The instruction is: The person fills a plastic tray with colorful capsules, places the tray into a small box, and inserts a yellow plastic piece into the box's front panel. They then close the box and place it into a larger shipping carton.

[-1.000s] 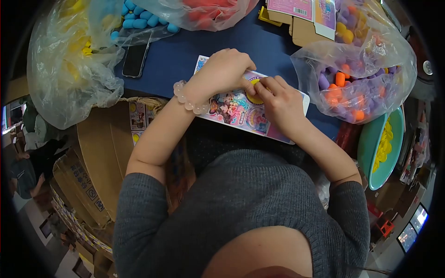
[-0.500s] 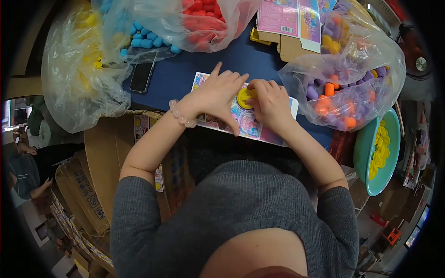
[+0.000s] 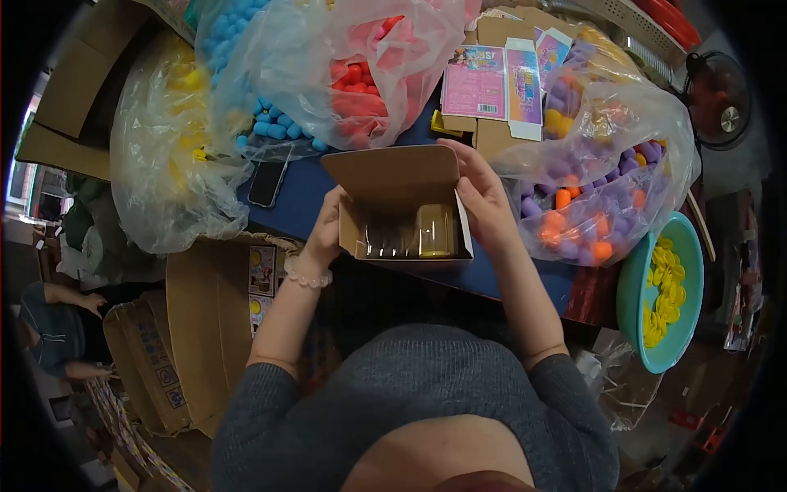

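Observation:
Between my two hands is a cardboard box (image 3: 392,174), its brown inside facing me and one flap raised at the back. Clear plastic (image 3: 434,231) with a rounded, cylinder-like shape shows inside it on the right. My left hand (image 3: 327,228) grips the box's left side, the fingers partly hidden behind it. On the right side, my right hand (image 3: 485,201) holds the wall, thumb at the edge and fingers by the flap's corner. The yellow disc seen earlier is out of sight.
Plastic bags hold yellow (image 3: 176,148), blue and red (image 3: 357,79) pieces, and purple and orange (image 3: 602,201) ones. Flattened printed cartons (image 3: 484,90) lie at the back. A phone (image 3: 267,184) is at left, a turquoise basin (image 3: 630,316) of yellow discs at right. Another person (image 3: 61,324) sits far left.
The printed package lying flat under my hands has given way to a box tipped with its inside towards me. My hands have moved apart to its two sides. The view has shifted.

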### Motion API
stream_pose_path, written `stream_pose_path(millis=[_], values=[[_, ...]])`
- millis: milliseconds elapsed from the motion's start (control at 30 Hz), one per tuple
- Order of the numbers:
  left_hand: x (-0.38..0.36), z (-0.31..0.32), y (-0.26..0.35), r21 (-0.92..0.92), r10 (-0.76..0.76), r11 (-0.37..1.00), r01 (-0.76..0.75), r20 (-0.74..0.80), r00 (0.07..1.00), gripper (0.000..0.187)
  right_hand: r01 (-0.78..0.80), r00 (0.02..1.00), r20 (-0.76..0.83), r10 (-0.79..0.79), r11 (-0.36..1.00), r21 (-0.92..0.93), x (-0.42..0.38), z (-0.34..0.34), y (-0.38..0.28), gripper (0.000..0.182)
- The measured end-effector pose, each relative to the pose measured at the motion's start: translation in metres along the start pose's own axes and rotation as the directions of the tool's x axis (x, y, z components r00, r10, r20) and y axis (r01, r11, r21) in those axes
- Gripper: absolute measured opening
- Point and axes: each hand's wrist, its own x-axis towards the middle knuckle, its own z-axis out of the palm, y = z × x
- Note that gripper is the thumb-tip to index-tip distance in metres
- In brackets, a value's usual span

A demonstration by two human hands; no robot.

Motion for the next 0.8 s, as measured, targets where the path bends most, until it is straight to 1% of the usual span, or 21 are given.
stream_pose_path(millis=[33, 67, 100, 133, 167, 200, 233, 267, 300, 333, 367, 400, 433, 467, 533, 567, 600, 633, 700, 733, 800], values=[[-0.01, 0.013, -0.006, -0.249, 0.029, 0.966, -0.072, -0.173, 0.984, 0.059, 0.047, 0.99, -0.127, -0.057, 0.996, -0.082, -0.002, 0.009, 0.007, 0.045], [-0.019, 0.026, -0.011, -0.243, 0.035, 0.967, -0.08, -0.185, 0.982, 0.059, 0.164, 0.978, -0.105, -0.182, 0.973, -0.161, -0.004, 0.013, 0.016, 0.042], [-0.026, 0.042, -0.011, -0.425, 0.041, 0.897, -0.122, -0.195, 0.98, 0.059, 0.273, 0.952, -0.075, -0.298, 0.933, -0.235, -0.007, 0.016, 0.023, 0.04], [-0.031, 0.049, -0.011, -0.591, 0.047, 0.79, -0.163, -0.207, 0.977, 0.058, 0.28, 0.955, -0.051, -0.293, 0.943, -0.177, -0.01, 0.019, 0.024, 0.04], [-0.031, 0.038, -0.02, -0.446, 0.094, 0.883, -0.149, -0.143, 0.985, 0.049, 0.339, 0.935, -0.032, -0.352, 0.92, -0.196, -0.01, 0.015, 0.027, 0.041], [-0.028, 0.041, -0.012, -0.448, 0.095, 0.88, -0.157, -0.159, 0.983, 0.049, 0.396, 0.913, -0.013, -0.408, 0.893, -0.215, -0.012, 0.009, 0.029, 0.042], [-0.024, 0.05, 0.002, -0.11, 0.139, 0.982, -0.155, -0.144, 0.98, 0.043, 0.388, 0.917, -0.004, -0.398, 0.897, -0.211, -0.015, 0.003, 0.029, 0.043], [-0.024, 0.056, 0.011, 0.242, 0.17, 0.96, -0.139, -0.114, 0.979, 0.037, 0.378, 0.923, 0.002, -0.386, 0.902, -0.208, -0.019, -0.001, 0.026, 0.043], [-0.029, 0.058, 0.012, 0.263, 0.093, 0.964, -0.043, -0.181, 0.979, 0.042, 0.299, 0.954, 0.036, -0.299, 0.928, -0.223, -0.025, -0.005, 0.023, 0.041], [-0.026, 0.062, 0.021, 0.256, 0.097, 0.966, -0.045, -0.196, 0.976, 0.042, 0.219, 0.975, 0.072, -0.208, 0.945, -0.242, -0.028, -0.008, 0.019, 0.039], [-0.017, 0.064, 0.037, 0.567, 0.275, 0.785, -0.249, 0.041, 0.961, 0.046, 0.232, 0.971, 0.034, -0.236, 0.906, -0.353, -0.029, -0.009, 0.013, 0.037], [-0.009, 0.062, 0.046, 0.753, 0.338, 0.478, -0.453, 0.319, 0.886, 0.05, 0.263, 0.964, 0.086, -0.251, 0.861, -0.435, -0.027, -0.014, 0.006, 0.036], [-0.008, 0.054, 0.051, 0.779, 0.22, 0.355, -0.517, 0.468, 0.856, 0.062, 0.295, 0.955, 0.134, -0.264, 0.807, -0.511, -0.026, -0.017, 0.002, 0.035], [-0.014, 0.058, 0.058, 0.78, 0.218, 0.357, -0.514, 0.466, 0.858, 0.062, 0.291, 0.955, 0.116, -0.271, 0.807, -0.514, -0.026, -0.014, 0.003, 0.029], [-0.022, 0.079, 0.09, 0.906, -0.008, -0.135, -0.401, 0.404, 0.915, 0.072, 0.312, 0.949, 0.123, -0.29, 0.812, -0.493, -0.029, -0.013, 0.007, 0.026], [-0.027, 0.081, 0.095, 0.9, -0.028, -0.178, -0.397, 0.399, 0.917, 0.086, 0.326, 0.945, 0.127, -0.303, 0.82, -0.471, -0.033, -0.012, 0.009, 0.024], [-0.031, 0.081, 0.092, 0.904, -0.028, -0.178, -0.389, 0.391, 0.92, 0.086, 0.228, 0.974, 0.088, -0.21, 0.905, -0.358, -0.037, -0.011, 0.008, 0.03], [-0.033, 0.082, 0.087, 0.908, -0.003, -0.219, -0.356, 0.364, 0.931, 0.084, 0.222, 0.975, 0.094, -0.202, 0.909, -0.352, -0.039, -0.011, 0.005, 0.03], [-0.038, 0.081, 0.077, 0.917, 0.025, -0.261, -0.302, 0.319, 0.947, 0.082, 0.214, 0.968, 0.211, -0.132, 0.876, -0.432, -0.039, -0.014, -0.006, 0.041], [-0.038, 0.079, 0.072, 0.92, 0.06, -0.224, -0.322, 0.343, 0.937, 0.081, 0.232, 0.95, 0.306, -0.061, 0.793, -0.563, -0.04, -0.015, -0.013, 0.052], [-0.038, 0.079, 0.069, 0.929, 0.098, -0.186, -0.32, 0.342, 0.935, 0.08, 0.369, 0.91, 0.414, 0.002, 0.447, -0.815, -0.044, 0.006, -0.038, 0.057]])
